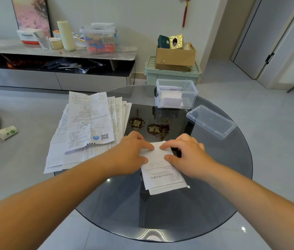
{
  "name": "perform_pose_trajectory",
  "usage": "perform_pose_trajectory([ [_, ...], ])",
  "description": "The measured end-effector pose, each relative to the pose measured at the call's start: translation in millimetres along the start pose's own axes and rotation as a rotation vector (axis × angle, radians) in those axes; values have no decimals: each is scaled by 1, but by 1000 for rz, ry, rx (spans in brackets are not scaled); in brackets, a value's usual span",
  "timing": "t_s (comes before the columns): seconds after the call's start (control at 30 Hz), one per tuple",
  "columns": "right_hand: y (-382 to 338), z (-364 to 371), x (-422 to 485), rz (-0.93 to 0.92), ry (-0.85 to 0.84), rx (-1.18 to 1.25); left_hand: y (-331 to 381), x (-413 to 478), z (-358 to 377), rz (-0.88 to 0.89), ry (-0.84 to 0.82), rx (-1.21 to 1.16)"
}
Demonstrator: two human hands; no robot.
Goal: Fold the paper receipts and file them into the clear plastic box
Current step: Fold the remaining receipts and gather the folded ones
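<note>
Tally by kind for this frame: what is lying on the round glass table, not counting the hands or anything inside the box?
Clear plastic box: 1
Loose clear lid: 1
Pile of unfolded papers: 1
Paper being folded: 1
Total: 4

Glossy glass table (pixel 160 213) (matt paper receipts (pixel 90 123))
</note>
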State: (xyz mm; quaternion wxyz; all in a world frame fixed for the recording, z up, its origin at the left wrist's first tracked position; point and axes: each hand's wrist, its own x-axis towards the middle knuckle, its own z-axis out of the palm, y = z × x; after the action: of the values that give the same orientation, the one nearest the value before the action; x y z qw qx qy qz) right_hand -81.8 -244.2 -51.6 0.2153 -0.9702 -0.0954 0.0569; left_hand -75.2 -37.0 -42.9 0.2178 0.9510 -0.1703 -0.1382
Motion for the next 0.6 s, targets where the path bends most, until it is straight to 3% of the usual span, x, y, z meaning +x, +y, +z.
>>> perform_pose_trajectory([
  [0.4, 4, 3, -4, -43, -2, 39, 3, 5, -9, 29, 46, 71],
  [0.6, -1, 2, -3, -52, -21, 28, 1, 10, -12, 43, 70, -35],
])
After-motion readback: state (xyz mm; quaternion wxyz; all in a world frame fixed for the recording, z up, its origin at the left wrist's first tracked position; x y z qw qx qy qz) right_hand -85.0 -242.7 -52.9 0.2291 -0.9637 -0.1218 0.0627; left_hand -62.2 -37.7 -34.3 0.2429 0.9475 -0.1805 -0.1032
